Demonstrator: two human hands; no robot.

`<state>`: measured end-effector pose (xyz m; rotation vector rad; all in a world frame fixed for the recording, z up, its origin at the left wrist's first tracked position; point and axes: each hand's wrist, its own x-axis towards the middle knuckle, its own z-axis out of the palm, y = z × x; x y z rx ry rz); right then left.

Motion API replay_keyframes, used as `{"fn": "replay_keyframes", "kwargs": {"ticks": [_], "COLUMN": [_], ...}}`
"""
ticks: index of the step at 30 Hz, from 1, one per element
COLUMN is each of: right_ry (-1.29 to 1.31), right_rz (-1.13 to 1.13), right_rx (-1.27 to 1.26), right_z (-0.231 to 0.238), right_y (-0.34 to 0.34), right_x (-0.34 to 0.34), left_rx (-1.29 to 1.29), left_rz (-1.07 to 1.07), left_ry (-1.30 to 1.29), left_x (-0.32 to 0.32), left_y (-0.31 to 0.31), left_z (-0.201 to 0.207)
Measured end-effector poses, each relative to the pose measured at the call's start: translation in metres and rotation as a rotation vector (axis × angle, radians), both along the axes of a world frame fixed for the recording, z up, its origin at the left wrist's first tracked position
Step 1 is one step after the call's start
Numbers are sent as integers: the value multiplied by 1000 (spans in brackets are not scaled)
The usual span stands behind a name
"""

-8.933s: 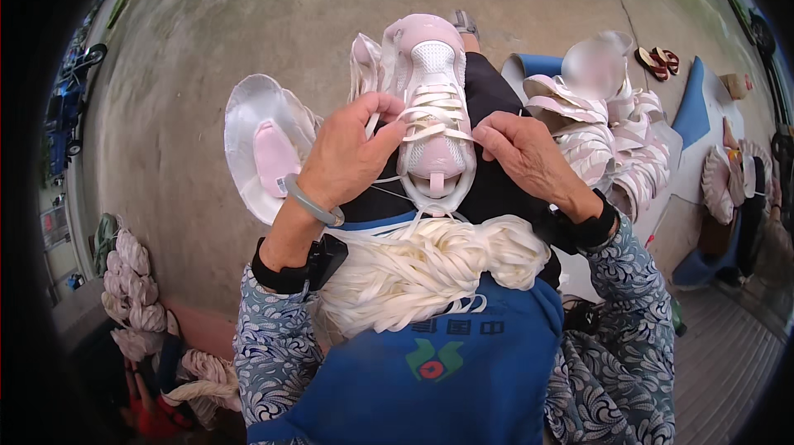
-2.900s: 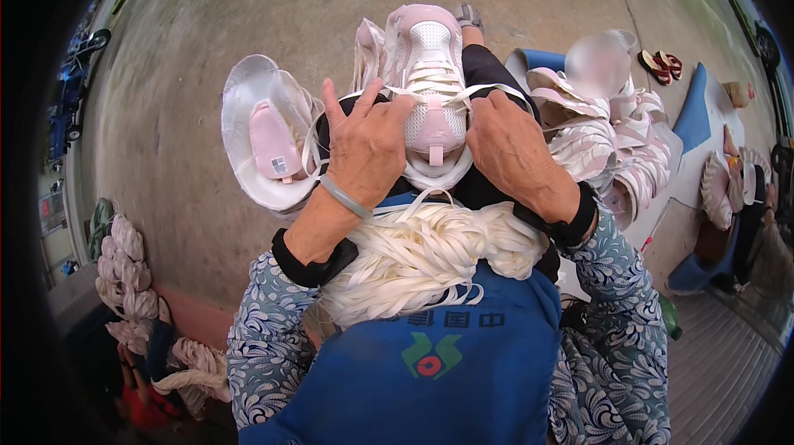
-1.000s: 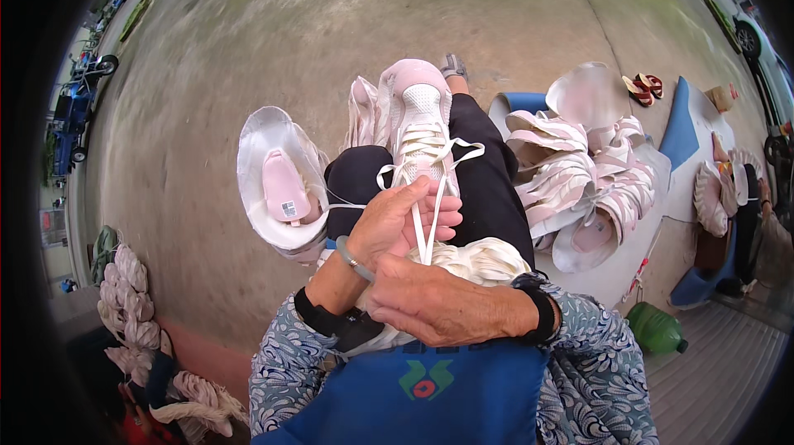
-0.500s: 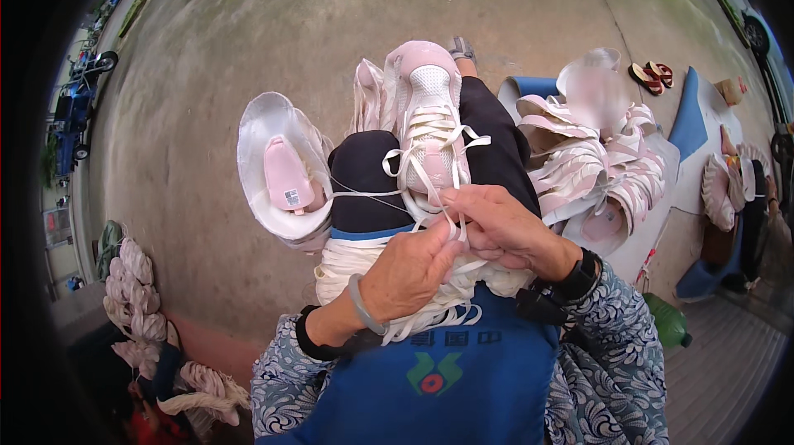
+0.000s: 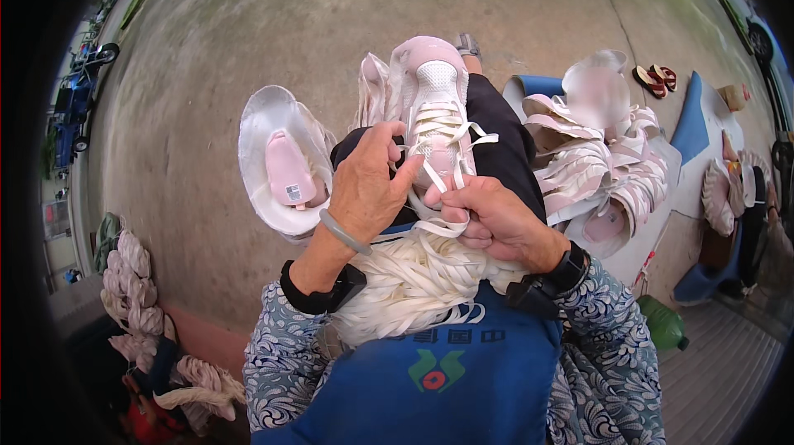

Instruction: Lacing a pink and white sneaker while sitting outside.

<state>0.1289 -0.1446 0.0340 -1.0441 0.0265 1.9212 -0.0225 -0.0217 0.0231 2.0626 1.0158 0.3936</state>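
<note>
A pink and white shoe upper [image 5: 435,81] lies across my lap, with cream laces criss-crossed through its eyelets. My right hand [image 5: 496,213] pinches a flat cream shoelace [image 5: 442,228] at the near end of this upper. At its left edge is my left hand [image 5: 370,180], thumb and forefinger spread apart and curved around nothing I can see; its other fingers are partly hidden. Under both wrists, a thick bundle of loose cream laces [image 5: 405,279] rests on my blue apron [image 5: 488,362].
Another upper [image 5: 269,114] with a pink tongue sits left of my lap. To the right is a pile of pink and white uppers [image 5: 571,164]. Sandals [image 5: 653,79] lie on the concrete floor beyond it. Further uppers [image 5: 128,279] are stacked at lower left; a green bottle [image 5: 662,322] stands at right.
My left hand has left the lace beside my right hand and moved forward and left to the upper's edge, its fingers opening. My right hand still pinches lace.
</note>
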Motion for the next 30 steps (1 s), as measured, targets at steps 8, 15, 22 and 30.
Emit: {"fn": "replay_keyframes", "kwargs": {"ticks": [8,15,22,30], "right_ry": [13,10,-53,-69], "right_rz": [19,126,250,253], "right_rx": [45,135,242,188], "right_z": [-6,-6,5,16], "right_y": [-4,-17,-17,-14], "right_x": [6,15,9,-19], "left_rx": [185,-486,-538,-324], "left_rz": [-210,-261,-159,141], "left_ry": [56,23,-117,-399], "left_x": [9,36,47,7], "left_y": [33,70,54,37], "left_z": [-21,-6,-6,-9]}}
